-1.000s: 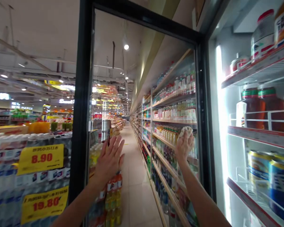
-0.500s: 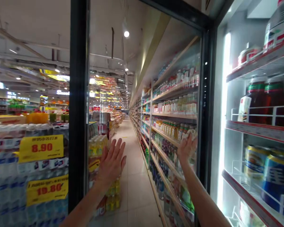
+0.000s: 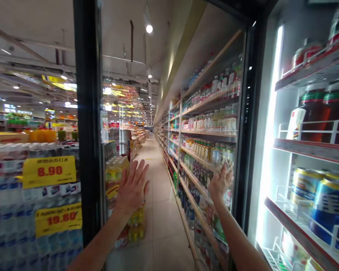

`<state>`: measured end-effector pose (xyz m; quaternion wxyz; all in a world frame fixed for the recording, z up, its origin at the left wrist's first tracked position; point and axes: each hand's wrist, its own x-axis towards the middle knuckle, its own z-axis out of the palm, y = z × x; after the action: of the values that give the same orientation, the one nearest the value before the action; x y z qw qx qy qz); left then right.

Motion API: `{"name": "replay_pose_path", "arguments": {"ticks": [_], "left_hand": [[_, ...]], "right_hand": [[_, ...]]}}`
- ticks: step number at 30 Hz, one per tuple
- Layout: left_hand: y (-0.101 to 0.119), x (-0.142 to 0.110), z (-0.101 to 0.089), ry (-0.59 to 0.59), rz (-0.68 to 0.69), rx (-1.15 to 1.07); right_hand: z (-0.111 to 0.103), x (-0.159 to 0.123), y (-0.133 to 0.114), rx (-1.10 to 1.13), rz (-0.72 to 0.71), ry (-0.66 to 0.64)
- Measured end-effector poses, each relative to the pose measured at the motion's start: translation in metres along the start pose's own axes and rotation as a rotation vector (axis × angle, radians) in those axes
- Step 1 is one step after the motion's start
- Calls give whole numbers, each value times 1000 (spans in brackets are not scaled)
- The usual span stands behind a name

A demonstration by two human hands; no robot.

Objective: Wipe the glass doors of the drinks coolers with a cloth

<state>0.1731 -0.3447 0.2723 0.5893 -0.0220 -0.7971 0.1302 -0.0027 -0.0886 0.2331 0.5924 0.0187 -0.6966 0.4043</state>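
An open fridge door of glass (image 3: 158,75) in a black frame (image 3: 87,150) stands in front of me. My left hand (image 3: 132,188) lies flat on the pane, fingers spread, holding nothing. My right hand (image 3: 220,181) presses a pale crumpled cloth (image 3: 228,162) against the glass near the door's hinged right edge (image 3: 243,150). Only a bit of the cloth shows above my fingers. Through the pane I see a long store aisle with shelves of bottles.
The lit fridge interior is at the right, with dark juice bottles (image 3: 313,109) on one shelf and blue cans (image 3: 324,199) on the shelf below. At the left are stacked water packs with yellow price signs (image 3: 49,171). A tiled aisle floor (image 3: 161,218) runs ahead.
My right hand has slid the cloth down the glass. My left hand stays flat on the pane at about the same spot. The view has shifted slightly right and down.
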Motion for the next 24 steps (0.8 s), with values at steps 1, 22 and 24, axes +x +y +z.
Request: {"name": "replay_pose_path", "arguments": {"ticks": [1, 22, 24], "left_hand": [[0, 0, 1, 6, 1, -3], [-7, 1, 5, 63, 35, 26], [-7, 1, 3, 69, 46, 26]], "right_hand": [[1, 1, -2, 3, 20, 10], [2, -82, -114, 260, -767, -272], [2, -82, -107, 270, -810, -246]]}}
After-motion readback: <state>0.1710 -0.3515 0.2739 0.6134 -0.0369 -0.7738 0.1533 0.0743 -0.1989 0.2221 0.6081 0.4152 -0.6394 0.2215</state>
